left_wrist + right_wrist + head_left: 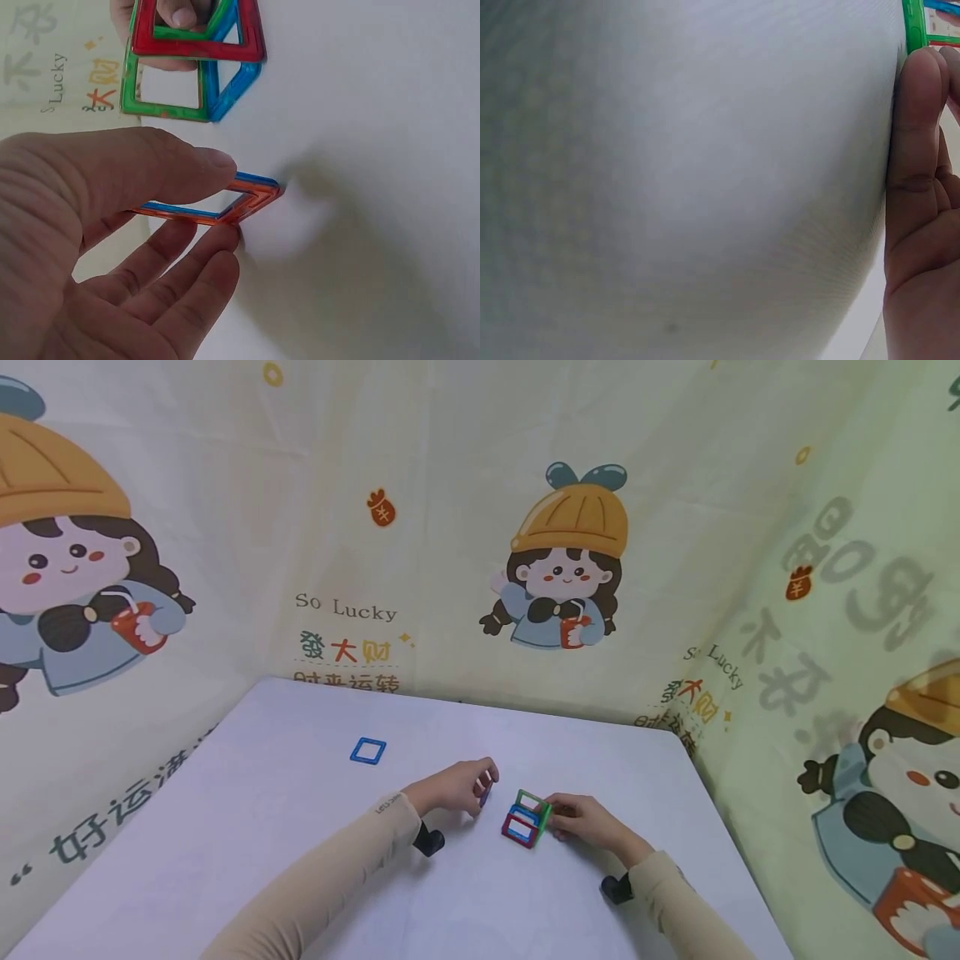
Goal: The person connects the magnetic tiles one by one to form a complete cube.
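here, left hand (pixel 456 785) outstretched, pinching blue-orange frame (pixel 261 193), right hand (pixel 588 821) low, fingers (pixel 919 94) gripping green frame (pixel 914 26)

Counting 2 hands: left hand (pixel 453 785), right hand (pixel 588 820). 2 sleeves (pixel 330 868), 2 black wrist mounts (pixel 429 840), 1 table (pixel 187 843). Magnetic-style pieces: 1 loose blue square (pixel 363 762), far left. Grouped by the right hand: 1 red frame (pixel 199 50), 1 blue piece (pixel 236 90), 2 green frames (pixel 165 113). Left hand's blue-and-orange piece (pixel 259 199): 1 or 2 stacked, can't tell. Backdrop (pixel 450 527) prints: 3 cartoon figures (pixel 566 585), 2 red pouches (pixel 381 508).
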